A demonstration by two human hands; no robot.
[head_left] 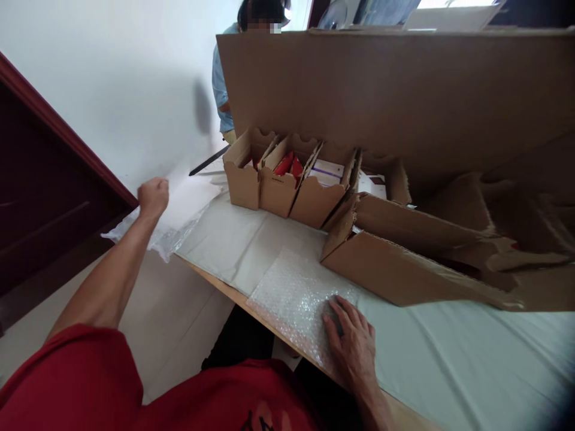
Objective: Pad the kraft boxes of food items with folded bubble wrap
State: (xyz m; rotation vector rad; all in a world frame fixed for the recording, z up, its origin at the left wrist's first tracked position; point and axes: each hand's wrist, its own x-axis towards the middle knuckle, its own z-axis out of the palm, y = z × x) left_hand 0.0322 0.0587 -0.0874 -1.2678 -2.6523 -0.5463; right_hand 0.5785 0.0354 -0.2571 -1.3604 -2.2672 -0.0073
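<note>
Clear, flat plastic bubble-wrap sheet (296, 293) laid on pale cloth-covered table (431, 359) | touched by right hand (354, 338), fingers spread, nothing gripped | left hand (153, 197) fisted, contents cannot be told | judged light, limp, slippery; best pinched by free left edge

And on the L, plain white wall (135, 72), softly lit, w/ a blurry dark shadow (202, 108) cast on it. Lower L, dark maroon door (49, 173) w/ a redder frame (67, 131) slanting down twd the floor (162, 311): pale tiles there, thin joint lines showing. Now the worktop (220, 287): bare wood edge nearest, pale grey-green cloth (449, 347) over the top, some long creases on the R. Up top R, bright strip (449, 3), poss. a window, blown out, w/ dark blurred bg. around it.
</note>
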